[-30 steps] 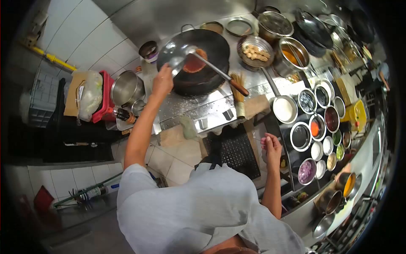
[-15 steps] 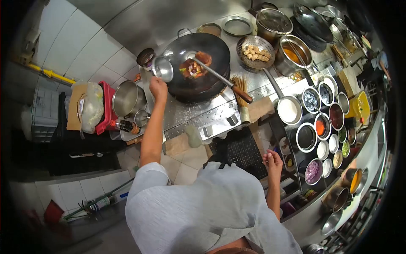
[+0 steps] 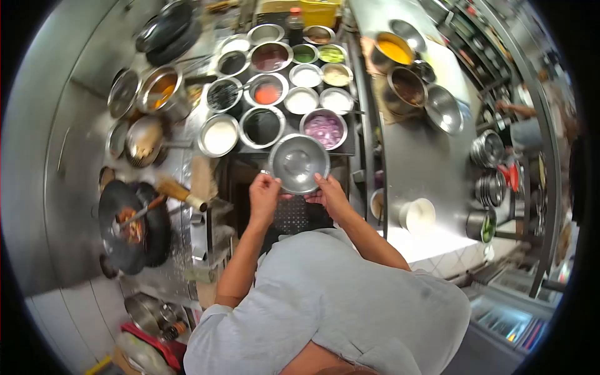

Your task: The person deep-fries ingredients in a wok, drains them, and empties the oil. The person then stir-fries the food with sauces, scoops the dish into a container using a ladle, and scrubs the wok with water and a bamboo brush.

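Observation:
A shiny metal bowl [image 3: 299, 159] is held between my two hands in front of the seasoning rack, and I see no food in it. My left hand [image 3: 265, 197] grips its left rim. On the opposite side, my right hand [image 3: 331, 197] pinches the rim with the thumb on top. Just beyond the bowl stand a container of chopped purple onion [image 3: 324, 129], a pot of dark liquid [image 3: 263, 127] and a pot of white contents [image 3: 219, 135]. The bowl's far edge overlaps the onion container in view.
Several more seasoning pots, one with red sauce [image 3: 267, 93], fill the rack. To the left are a black wok [image 3: 112, 206] with a ladle resting in it, a bamboo brush [image 3: 182, 192] and a strainer [image 3: 145, 140]. A steel counter [image 3: 425, 162] runs along the right; another person [image 3: 530, 134] stands beyond.
My body has turned right, away from the wok toward the seasoning rack. The bowl came along in my left hand, and my right hand, which was empty, now holds it too.

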Action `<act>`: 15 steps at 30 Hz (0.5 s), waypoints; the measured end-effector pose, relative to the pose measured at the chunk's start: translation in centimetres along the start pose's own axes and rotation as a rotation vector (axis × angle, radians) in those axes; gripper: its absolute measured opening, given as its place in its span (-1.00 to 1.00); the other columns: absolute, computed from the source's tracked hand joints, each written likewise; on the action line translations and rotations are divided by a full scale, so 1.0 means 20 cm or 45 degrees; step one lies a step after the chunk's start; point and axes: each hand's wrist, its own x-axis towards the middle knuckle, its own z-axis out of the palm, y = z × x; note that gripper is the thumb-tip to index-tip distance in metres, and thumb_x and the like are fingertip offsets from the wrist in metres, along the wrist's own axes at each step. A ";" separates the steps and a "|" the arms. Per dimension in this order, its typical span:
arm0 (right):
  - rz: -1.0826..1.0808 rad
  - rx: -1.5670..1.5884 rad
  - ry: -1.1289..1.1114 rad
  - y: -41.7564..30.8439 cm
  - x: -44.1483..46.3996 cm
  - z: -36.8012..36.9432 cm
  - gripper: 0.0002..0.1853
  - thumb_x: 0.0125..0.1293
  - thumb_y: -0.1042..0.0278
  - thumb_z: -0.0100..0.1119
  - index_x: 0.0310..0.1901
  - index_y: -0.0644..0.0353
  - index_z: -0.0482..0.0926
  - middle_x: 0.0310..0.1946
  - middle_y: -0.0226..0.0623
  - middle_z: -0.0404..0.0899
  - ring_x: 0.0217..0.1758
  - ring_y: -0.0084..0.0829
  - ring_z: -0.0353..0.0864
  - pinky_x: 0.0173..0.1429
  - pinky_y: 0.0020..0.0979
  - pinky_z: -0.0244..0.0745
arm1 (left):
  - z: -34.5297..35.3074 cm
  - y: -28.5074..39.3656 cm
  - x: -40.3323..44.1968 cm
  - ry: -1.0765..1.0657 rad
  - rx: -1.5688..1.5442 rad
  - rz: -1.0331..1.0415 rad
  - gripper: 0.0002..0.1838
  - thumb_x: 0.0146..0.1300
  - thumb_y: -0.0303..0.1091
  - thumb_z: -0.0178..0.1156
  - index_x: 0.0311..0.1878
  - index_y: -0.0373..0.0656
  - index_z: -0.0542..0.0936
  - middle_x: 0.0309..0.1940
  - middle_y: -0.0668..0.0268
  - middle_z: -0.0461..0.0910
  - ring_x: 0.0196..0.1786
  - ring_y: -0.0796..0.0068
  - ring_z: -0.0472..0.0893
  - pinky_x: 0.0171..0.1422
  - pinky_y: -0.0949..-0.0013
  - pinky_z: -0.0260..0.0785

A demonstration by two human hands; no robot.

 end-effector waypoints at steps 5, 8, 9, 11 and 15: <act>-0.230 0.056 0.515 -0.04 -0.15 -0.41 -0.68 0.39 0.27 0.10 0.04 0.32 0.47 -0.16 -0.22 0.62 -0.22 -0.37 0.65 -0.07 -0.29 0.63 | 0.44 -0.23 0.07 -0.465 0.180 -0.131 -0.87 0.37 -0.39 0.18 -0.22 -0.22 0.45 -0.33 0.35 0.47 -0.25 0.59 0.58 -0.29 0.36 0.68; -0.284 0.260 0.602 0.01 -0.10 -0.71 -0.73 0.38 0.32 0.06 -0.02 0.34 0.46 -0.19 -0.15 0.62 -0.21 -0.31 0.64 -0.10 -0.24 0.63 | 0.50 -0.24 0.13 -0.404 0.219 -0.188 -0.77 0.42 -0.26 0.18 -0.02 -0.17 0.45 -0.19 0.31 0.55 -0.15 0.53 0.59 -0.18 0.36 0.60; -0.257 0.400 0.697 0.06 -0.03 -0.86 -0.72 0.38 0.31 0.05 -0.02 0.35 0.45 -0.22 -0.12 0.62 -0.21 -0.28 0.64 -0.11 -0.22 0.63 | 0.44 -0.26 0.19 -0.296 0.204 -0.152 -0.77 0.42 -0.26 0.18 -0.02 -0.17 0.45 -0.19 0.31 0.55 -0.15 0.53 0.59 -0.18 0.36 0.60; -0.209 0.604 0.861 0.04 0.04 -1.05 -0.74 0.40 0.26 0.01 -0.08 0.31 0.48 -0.24 -0.10 0.63 -0.20 -0.25 0.65 -0.09 -0.23 0.62 | 0.25 -0.29 0.33 0.196 0.233 0.300 -0.76 0.33 -0.31 0.23 -0.09 -0.22 0.46 -0.33 0.32 0.55 -0.30 0.54 0.58 -0.30 0.42 0.48; -0.361 0.957 0.513 0.07 0.16 -1.48 -0.50 0.48 -0.04 -0.05 -0.17 0.38 0.54 -0.27 -0.13 0.67 -0.17 -0.28 0.64 0.06 -0.25 0.57 | -0.30 -0.04 0.49 1.171 0.381 0.413 -0.68 0.33 -0.33 0.18 0.03 -0.29 0.39 -0.25 0.18 0.55 -0.27 0.40 0.58 -0.11 0.30 0.47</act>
